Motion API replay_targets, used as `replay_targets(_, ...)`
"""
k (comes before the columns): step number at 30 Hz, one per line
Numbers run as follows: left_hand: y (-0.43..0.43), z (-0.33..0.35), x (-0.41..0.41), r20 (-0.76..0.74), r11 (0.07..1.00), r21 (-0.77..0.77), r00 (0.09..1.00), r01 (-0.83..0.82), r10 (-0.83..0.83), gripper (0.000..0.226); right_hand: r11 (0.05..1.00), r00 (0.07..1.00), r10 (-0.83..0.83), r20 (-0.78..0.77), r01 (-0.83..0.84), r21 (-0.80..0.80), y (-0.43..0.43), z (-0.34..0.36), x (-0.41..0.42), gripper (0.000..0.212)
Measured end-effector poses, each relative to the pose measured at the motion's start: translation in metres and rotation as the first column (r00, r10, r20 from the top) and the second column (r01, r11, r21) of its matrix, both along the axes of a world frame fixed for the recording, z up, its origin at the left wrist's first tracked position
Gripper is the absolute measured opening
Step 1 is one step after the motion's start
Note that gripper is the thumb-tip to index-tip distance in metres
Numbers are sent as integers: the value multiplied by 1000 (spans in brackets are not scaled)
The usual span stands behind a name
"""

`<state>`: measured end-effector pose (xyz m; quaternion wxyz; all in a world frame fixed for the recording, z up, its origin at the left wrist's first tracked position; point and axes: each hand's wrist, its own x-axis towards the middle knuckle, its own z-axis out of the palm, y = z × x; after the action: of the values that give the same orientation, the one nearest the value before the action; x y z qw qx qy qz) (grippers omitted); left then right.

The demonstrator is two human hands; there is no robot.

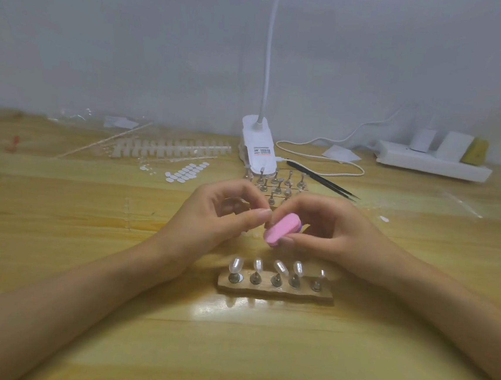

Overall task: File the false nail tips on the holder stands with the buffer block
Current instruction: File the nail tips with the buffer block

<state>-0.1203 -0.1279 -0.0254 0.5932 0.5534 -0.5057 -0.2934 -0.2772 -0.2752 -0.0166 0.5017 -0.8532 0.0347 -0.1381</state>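
My right hand (328, 228) grips a pink buffer block (280, 229) between thumb and fingers, held above the table. My left hand (225, 215) pinches something small right against the block's upper end; the pinched thing is hidden by the fingertips. In front of both hands lies a wooden holder base (276, 291) with a row of metal stands. Several of them carry clear false nail tips (281, 268); the rightmost stand (319, 280) looks bare.
Behind my hands stand more metal holder stands (280, 183) on a second base, a white clip lamp (261, 148) with its cable, and black tweezers (323, 180). Strips of nail tips (170, 148) and white adhesive tabs (186, 173) lie back left. A white power strip (432, 164) sits back right.
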Motion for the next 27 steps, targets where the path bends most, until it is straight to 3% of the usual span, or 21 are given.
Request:
replay_targets(3,0,-2,3,18,1000,5,1000,-21,21,8,975,999,-46,-1,45,218,5,-3,3,24)
replay_targets(9,-1,-4,3,121,999,-8,992,-45,45,6,892,986,-165,3,148,427,4,-5,4,26)
replay_targets(13,0,-3,3,219,999,-1,975,-47,46,6,906,989,-142,-28,142,400,5,-4,4,25)
replay_targets(22,1,-2,1,239,997,-26,968,-76,80,16,892,985,-173,7,154,424,3,-5,4,26)
replay_targets(27,2,-1,0,285,986,-88,945,-139,158,15,929,992,-122,-19,121,350,5,-5,4,30)
